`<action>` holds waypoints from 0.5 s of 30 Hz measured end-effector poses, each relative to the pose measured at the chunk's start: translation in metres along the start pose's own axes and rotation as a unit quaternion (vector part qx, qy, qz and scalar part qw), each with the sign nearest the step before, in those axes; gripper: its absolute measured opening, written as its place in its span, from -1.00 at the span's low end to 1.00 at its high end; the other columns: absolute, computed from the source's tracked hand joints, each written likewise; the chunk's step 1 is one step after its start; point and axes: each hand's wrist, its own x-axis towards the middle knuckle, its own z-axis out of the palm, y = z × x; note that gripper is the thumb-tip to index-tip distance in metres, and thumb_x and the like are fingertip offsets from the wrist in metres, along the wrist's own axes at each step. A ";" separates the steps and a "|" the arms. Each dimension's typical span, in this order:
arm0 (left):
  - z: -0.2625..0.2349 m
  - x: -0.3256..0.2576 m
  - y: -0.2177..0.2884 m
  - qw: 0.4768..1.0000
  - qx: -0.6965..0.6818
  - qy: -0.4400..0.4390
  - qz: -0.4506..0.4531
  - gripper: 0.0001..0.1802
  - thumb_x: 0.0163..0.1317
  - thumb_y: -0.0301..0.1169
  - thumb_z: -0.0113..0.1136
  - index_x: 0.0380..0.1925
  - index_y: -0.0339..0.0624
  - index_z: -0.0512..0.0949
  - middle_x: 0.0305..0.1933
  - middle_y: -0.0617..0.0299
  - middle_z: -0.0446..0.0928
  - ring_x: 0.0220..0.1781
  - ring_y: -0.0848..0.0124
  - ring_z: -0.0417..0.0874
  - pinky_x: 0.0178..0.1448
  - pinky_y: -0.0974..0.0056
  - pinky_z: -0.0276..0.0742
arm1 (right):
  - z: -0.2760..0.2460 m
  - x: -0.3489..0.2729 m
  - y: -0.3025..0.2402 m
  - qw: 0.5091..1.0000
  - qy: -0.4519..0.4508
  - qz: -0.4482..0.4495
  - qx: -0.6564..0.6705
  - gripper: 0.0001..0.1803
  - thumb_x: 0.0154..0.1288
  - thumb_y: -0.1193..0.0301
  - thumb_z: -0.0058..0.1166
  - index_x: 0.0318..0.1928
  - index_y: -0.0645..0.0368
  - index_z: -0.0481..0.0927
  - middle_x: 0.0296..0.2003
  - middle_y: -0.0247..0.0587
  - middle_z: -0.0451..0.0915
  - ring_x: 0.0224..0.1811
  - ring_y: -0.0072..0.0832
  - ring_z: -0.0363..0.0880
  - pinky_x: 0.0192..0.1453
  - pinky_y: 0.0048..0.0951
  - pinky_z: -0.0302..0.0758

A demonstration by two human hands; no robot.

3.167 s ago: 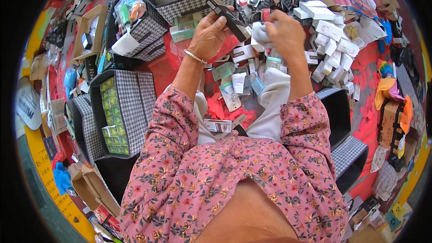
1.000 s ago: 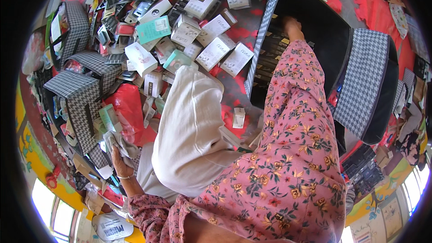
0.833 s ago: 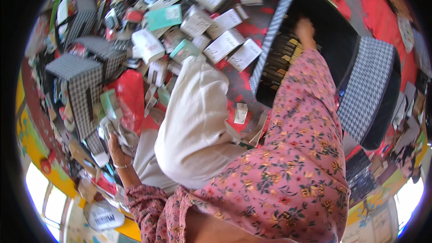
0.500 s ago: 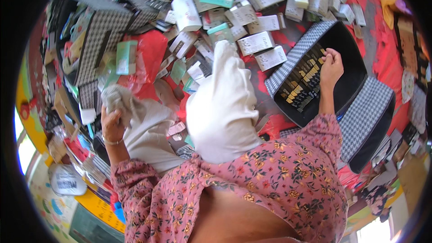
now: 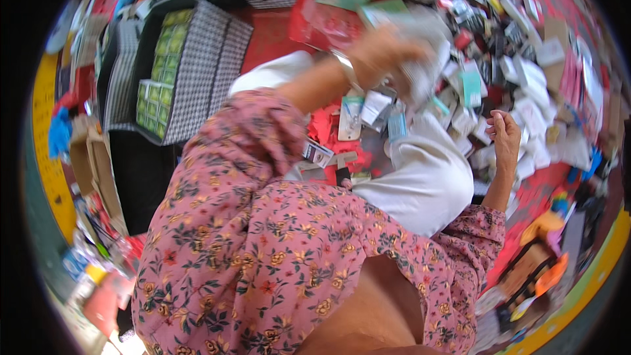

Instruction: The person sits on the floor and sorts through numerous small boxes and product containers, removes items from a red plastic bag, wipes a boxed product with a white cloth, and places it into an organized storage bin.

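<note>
My left hand point(image 5: 381, 56), blurred by motion and with a bracelet at its wrist, is closed on a whitish-grey cloth point(image 5: 430, 43). It reaches across in front of me, over a spread of small packages. My right hand point(image 5: 505, 135) is raised at the right beside a heap of small white boxes point(image 5: 526, 115). Its fingers are loosely bent and apart, with nothing visible in them. Between my white-trousered legs lie a blue-and-white packet point(image 5: 351, 117) and a white box point(image 5: 376, 106).
A houndstooth-patterned case point(image 5: 210, 69) holding rows of green packs point(image 5: 158, 105) stands at the left, above a dark open box point(image 5: 141, 184). A red plastic bag point(image 5: 325, 23) lies at the far side. An orange-and-brown bag point(image 5: 532, 266) is at the lower right.
My view has turned to the left. My left hand has swung up and across with the cloth still in it. My right hand has come out of the black-lined case, now out of view.
</note>
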 end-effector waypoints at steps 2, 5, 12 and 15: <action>0.067 0.022 0.021 0.722 -0.601 0.036 -0.342 -0.65 0.02 -0.41 0.16 -0.15 -0.22 0.42 -0.24 0.30 0.49 -0.23 0.54 0.49 -0.13 0.40 0.42 | 0.000 0.025 -0.031 0.997 -0.068 0.012 -0.032 -0.67 0.24 0.20 -0.12 -0.22 0.21 0.52 -0.49 -0.34 0.51 -0.53 -0.67 0.42 -0.48 -0.65 0.30; 0.089 0.011 0.021 0.818 -0.446 0.085 -0.354 -0.52 -0.01 -0.20 0.16 -0.22 -0.41 0.36 -0.23 -0.14 0.48 -0.17 0.13 0.53 -0.09 0.19 0.42 | 0.042 0.038 -0.101 0.979 -0.167 -0.053 -0.103 -0.57 0.27 0.11 -0.20 -0.20 0.23 0.51 -0.46 -0.28 0.52 -0.53 -0.61 0.44 -0.48 -0.62 0.32; 0.094 0.027 -0.020 0.689 -0.499 0.201 -0.486 -0.44 0.19 -0.01 -0.17 -0.07 -0.32 0.31 -0.14 -0.01 0.44 -0.26 0.27 0.54 -0.26 0.24 0.48 | 0.091 -0.009 -0.145 0.932 -0.322 -0.162 0.018 -0.25 0.11 0.00 -0.01 0.21 0.17 0.15 0.17 -0.12 0.17 0.24 -0.36 0.08 0.25 -0.36 0.06; 0.086 0.047 0.007 0.579 -0.650 0.084 -0.484 -0.42 0.15 0.11 -0.24 -0.01 -0.08 0.30 -0.14 0.08 0.44 -0.18 0.19 0.50 -0.18 0.01 0.42 | 0.096 -0.003 -0.121 0.970 -0.205 -0.133 -0.007 -0.29 0.08 0.27 0.11 0.20 0.22 0.13 0.14 -0.09 0.21 0.19 -0.33 0.18 0.22 -0.42 0.13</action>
